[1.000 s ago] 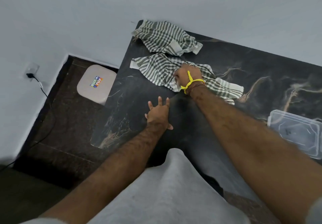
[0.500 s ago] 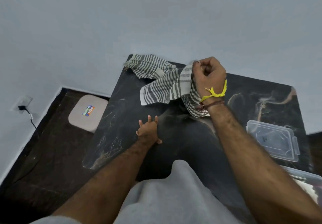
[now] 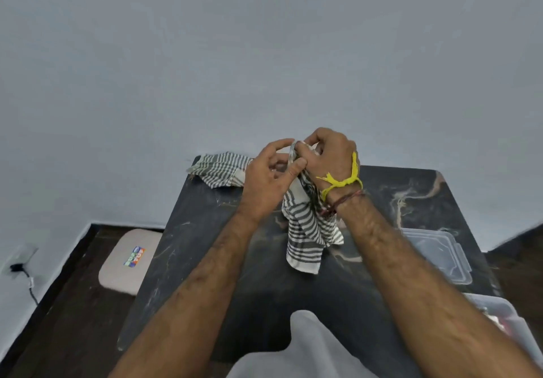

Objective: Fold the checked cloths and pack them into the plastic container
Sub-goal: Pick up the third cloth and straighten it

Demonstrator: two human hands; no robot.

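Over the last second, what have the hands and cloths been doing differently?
The right hand lifted the cloth it was gripping off the table; it now hangs in the air. The left hand left the tabletop, rose and took hold of the cloth's top edge. The second cloth stayed at the far corner, the plastic container on the right.

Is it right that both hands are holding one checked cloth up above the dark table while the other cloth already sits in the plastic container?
Not quite. In the head view both hands, left hand and right hand, do hold one checked cloth up, but the other cloth lies on the table's far corner, not in the plastic container.
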